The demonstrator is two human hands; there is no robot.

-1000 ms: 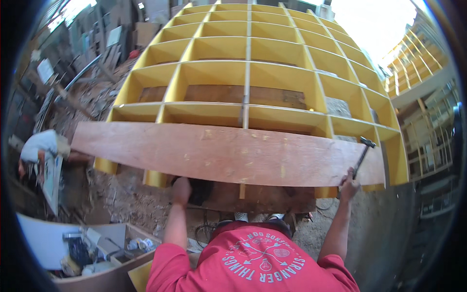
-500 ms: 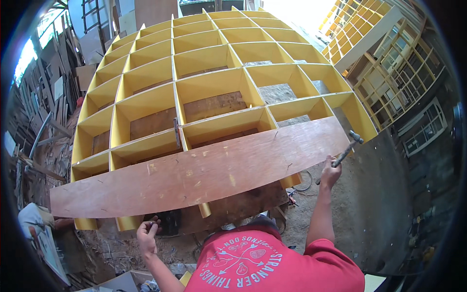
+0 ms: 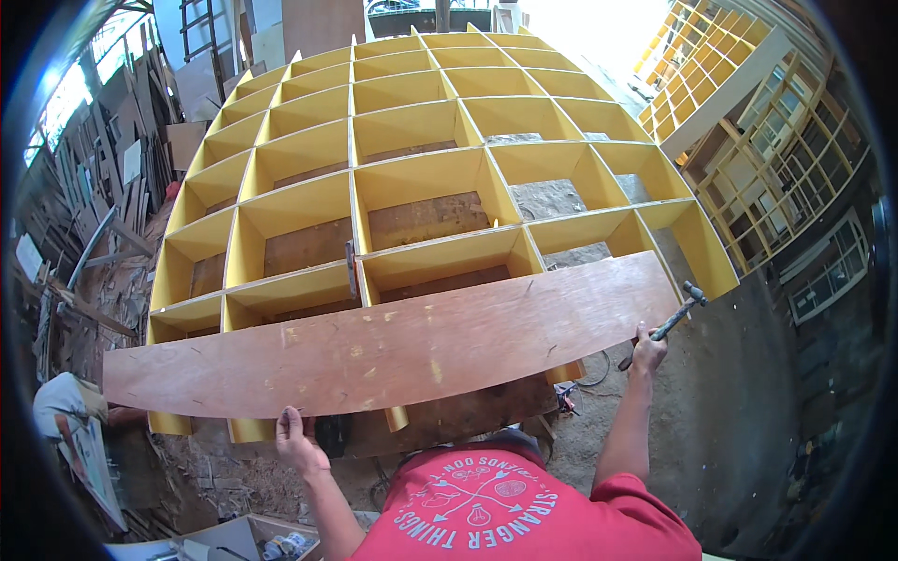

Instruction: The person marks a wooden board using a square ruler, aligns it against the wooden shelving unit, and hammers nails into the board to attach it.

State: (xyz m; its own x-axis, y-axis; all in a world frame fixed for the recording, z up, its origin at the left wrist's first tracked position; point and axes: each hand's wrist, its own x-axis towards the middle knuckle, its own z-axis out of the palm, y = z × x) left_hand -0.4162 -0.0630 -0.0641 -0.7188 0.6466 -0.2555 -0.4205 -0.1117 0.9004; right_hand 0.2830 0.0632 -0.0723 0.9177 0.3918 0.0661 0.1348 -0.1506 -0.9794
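Note:
A long, reddish-brown plywood strip (image 3: 393, 341) with one curved side lies along the near side of a yellow lattice frame (image 3: 426, 187). Thin nails stick up from it in several places. My right hand (image 3: 647, 351) is closed round a hammer (image 3: 675, 320), its head pointing up and away beside the strip's right end. At the strip's near edge, left of the middle, my left hand (image 3: 301, 443) has thumb and fingers pinched together; whatever lies between the fingertips is too small to make out. A red clamp-like tool (image 3: 352, 269) stands on a rib behind the strip.
Another person (image 3: 73, 416) is at the far left, an arm near the strip's left end. Scrap boards (image 3: 122, 159) lean along the left wall. A box of odds and ends (image 3: 238, 540) sits at lower left. More yellow lattice (image 3: 706, 70) stands at the upper right.
My left hand has risen from below the strip to its near edge. The strip and frame sit slightly lower and farther right in view. The hammer stays in my right hand.

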